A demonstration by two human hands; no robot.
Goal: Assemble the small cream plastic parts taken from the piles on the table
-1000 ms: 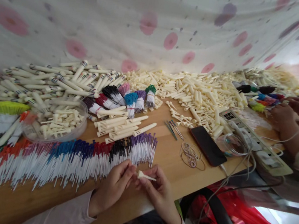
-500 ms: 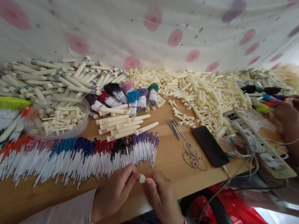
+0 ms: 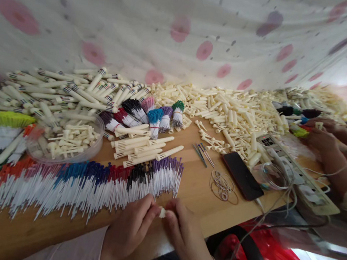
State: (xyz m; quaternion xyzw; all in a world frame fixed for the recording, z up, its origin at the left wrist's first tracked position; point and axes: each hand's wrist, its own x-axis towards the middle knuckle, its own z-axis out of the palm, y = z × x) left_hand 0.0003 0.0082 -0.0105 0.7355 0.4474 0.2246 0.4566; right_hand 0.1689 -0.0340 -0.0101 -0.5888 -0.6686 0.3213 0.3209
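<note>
A small cream plastic piece [image 3: 162, 212] sits between my two hands at the table's front edge. My left hand [image 3: 131, 228] pinches it from the left between thumb and fingers. From the other side my right hand [image 3: 187, 239] is closed on it too, fingertips curled around its right end. Most of the piece is hidden by the fingers. Just beyond my left hand lies a long row of pen refills [image 3: 90, 191] with white tubes and coloured ends, grouped by colour. Cream slotted pen barrels [image 3: 138, 151] lie behind the row.
A clear tub [image 3: 99, 146] holds small cream parts. Rubber-banded refill bundles [image 3: 154, 122] and heaped cream parts [image 3: 230, 108] fill the back. Tweezers [image 3: 200, 156], rubber bands [image 3: 224, 187], a phone [image 3: 242, 175] and a power strip [image 3: 304, 181] lie rightward, near a co-worker's hands [image 3: 321, 139].
Both hands still hold the small piece, now lower and slightly left in view, with less of it showing. The co-worker's hands have shifted, with a cream part raised in them.
</note>
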